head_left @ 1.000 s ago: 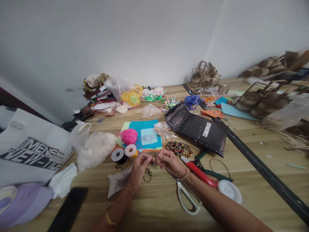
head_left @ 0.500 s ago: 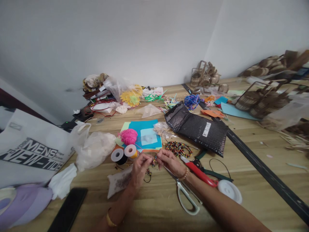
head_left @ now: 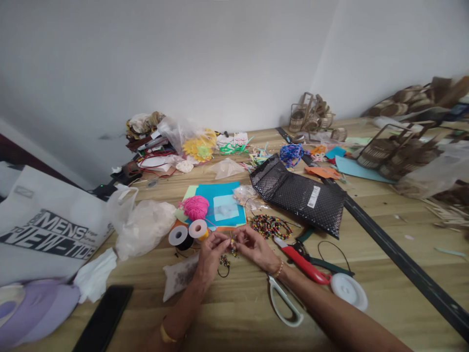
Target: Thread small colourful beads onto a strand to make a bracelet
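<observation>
My left hand [head_left: 211,256] and my right hand [head_left: 256,247] meet over the table, fingertips pinched around a short string of small coloured beads [head_left: 233,247]. Its cord is too fine to follow between the fingers. Just below lies a small cluster of beads [head_left: 224,261] with a loop of black cord. Beyond my right hand sits a coiled long strand of coloured beads [head_left: 271,226]. White-handled scissors [head_left: 286,305] lie partly under my right wrist. A clear packet with dark contents [head_left: 178,278] rests beside my left hand.
Behind my hands are a black thread spool [head_left: 179,237], a white-and-yellow spool [head_left: 199,229], pink yarn [head_left: 196,208] and blue paper [head_left: 220,190]. To the right lie a red-handled tool [head_left: 306,264], a white round spool [head_left: 348,291] and a black bubble mailer [head_left: 300,195]. A phone [head_left: 104,318] lies left.
My right hand has shifted slightly left, closer to my left hand. The bead string between the fingers now shows more plainly, hanging down.
</observation>
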`<move>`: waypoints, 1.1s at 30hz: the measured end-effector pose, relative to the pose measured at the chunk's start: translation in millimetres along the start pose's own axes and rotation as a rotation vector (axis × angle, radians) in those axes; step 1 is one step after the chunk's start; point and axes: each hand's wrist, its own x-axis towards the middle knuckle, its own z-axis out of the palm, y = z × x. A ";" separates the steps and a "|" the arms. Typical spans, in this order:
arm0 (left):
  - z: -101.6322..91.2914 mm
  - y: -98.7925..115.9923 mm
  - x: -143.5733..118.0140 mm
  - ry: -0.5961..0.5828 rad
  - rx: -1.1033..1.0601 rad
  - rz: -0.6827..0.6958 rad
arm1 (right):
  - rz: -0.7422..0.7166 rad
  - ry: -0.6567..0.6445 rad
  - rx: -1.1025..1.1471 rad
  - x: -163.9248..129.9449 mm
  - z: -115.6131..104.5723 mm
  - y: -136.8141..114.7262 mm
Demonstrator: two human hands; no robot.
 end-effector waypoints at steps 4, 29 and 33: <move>1.9 0.8 -0.9 -0.028 -0.002 0.005 | -0.061 -0.005 -0.192 -0.3 -1.7 6.0; -2.4 5.0 -2.6 -0.059 0.383 0.157 | 0.102 -0.004 -0.056 3.8 -8.1 3.3; -3.6 9.4 -2.8 -0.130 0.450 0.142 | 0.081 -0.009 -0.137 3.7 -9.1 7.8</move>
